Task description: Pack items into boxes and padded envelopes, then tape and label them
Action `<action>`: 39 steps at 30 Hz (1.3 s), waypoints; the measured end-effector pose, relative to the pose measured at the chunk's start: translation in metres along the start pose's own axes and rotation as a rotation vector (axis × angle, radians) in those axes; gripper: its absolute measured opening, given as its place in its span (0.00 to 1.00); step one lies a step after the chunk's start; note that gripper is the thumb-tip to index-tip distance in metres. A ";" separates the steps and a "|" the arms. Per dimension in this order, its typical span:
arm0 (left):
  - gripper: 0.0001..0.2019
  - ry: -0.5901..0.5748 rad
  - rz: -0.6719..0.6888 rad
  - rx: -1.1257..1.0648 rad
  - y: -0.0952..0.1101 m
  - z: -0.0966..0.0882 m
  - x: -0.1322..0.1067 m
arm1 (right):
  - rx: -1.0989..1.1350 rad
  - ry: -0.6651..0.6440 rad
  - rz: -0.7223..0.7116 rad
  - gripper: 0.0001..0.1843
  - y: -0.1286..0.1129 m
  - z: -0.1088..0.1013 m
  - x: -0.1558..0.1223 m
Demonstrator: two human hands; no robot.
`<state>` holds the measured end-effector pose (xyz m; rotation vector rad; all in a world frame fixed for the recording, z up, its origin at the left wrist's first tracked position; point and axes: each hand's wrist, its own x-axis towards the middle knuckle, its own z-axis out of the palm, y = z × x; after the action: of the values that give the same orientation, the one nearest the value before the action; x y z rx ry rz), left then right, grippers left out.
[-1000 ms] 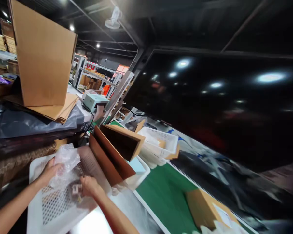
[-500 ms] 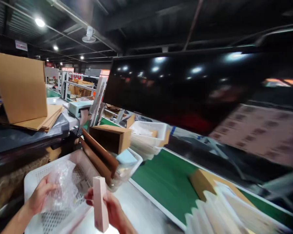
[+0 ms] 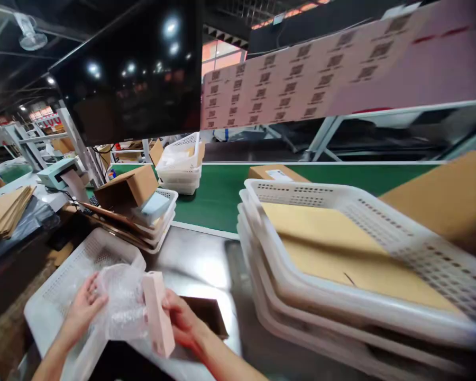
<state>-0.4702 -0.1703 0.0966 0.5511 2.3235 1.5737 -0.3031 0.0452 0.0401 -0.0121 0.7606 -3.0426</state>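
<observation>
My right hand [image 3: 184, 320] grips a slim pale pink box [image 3: 158, 315], held upright and slightly tilted. Close beside it, on the left, is a clear bubble wrap sheet [image 3: 125, 304], with my left hand [image 3: 83, 307] closed on its left edge. The wrap touches or nearly touches the pink box; I cannot tell which. Below the left hand lies a white perforated basket [image 3: 39, 307] with more clear plastic in it. Behind my right hand, a small open brown carton [image 3: 206, 312] rests on the metal table [image 3: 198, 259].
Stacked white baskets [image 3: 321, 293] holding a brown cardboard sheet [image 3: 341, 243] stand at right. A green conveyor [image 3: 218, 193] runs behind. An open carton [image 3: 129, 188] sits on baskets at left, near a label printer [image 3: 59, 172]. A dark screen [image 3: 130, 74] hangs above.
My view has swung right, bringing the basket stack and the printed code sheet into fuller view. The bubble wrap and the pink box have come closer together.
</observation>
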 end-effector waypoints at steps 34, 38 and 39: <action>0.19 -0.176 0.493 0.375 -0.039 0.084 -0.096 | -1.058 0.406 -0.139 0.26 0.054 -0.009 -0.070; 0.16 -0.178 0.438 0.361 -0.045 0.088 -0.090 | -0.523 0.445 -0.040 0.39 0.063 -0.025 -0.076; 0.16 -0.171 0.422 0.343 -0.046 0.090 -0.087 | -0.423 0.408 0.002 0.40 0.064 -0.028 -0.078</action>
<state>-0.3612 -0.1519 0.0226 1.2737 2.4649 1.2123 -0.2250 0.0029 -0.0153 0.6189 1.4088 -2.8447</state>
